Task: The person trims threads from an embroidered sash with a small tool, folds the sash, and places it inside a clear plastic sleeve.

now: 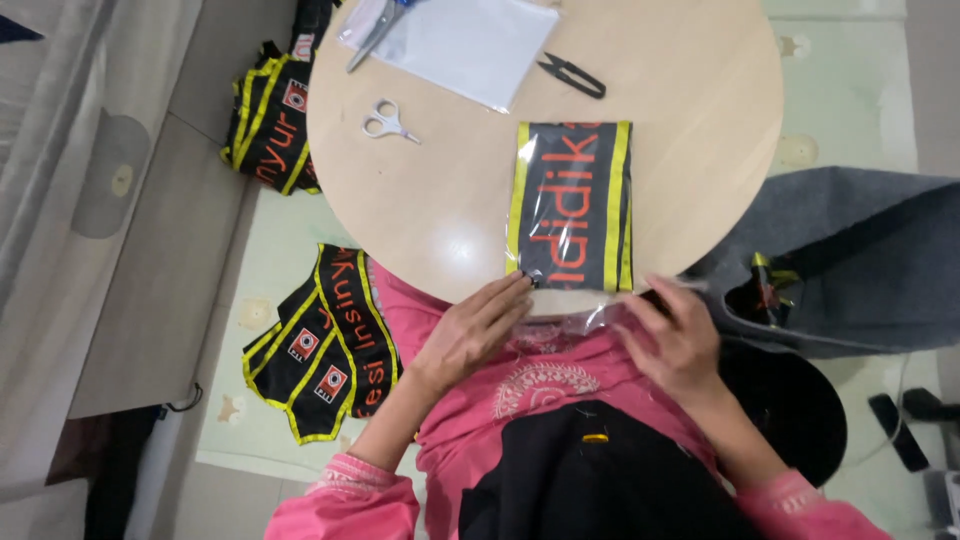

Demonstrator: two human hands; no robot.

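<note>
At our table's centre, we see a clear plastic sleeve (570, 215) holding a folded black sash edged yellow with orange lettering; at 12 o'clock lies a flat white packet (470, 45).

One camera sits on the person's head and looks straight down, rather near. The round table (420, 200) lies beyond the fingers (510, 290), the lap lies below them, and floor shows at both sides.
</note>
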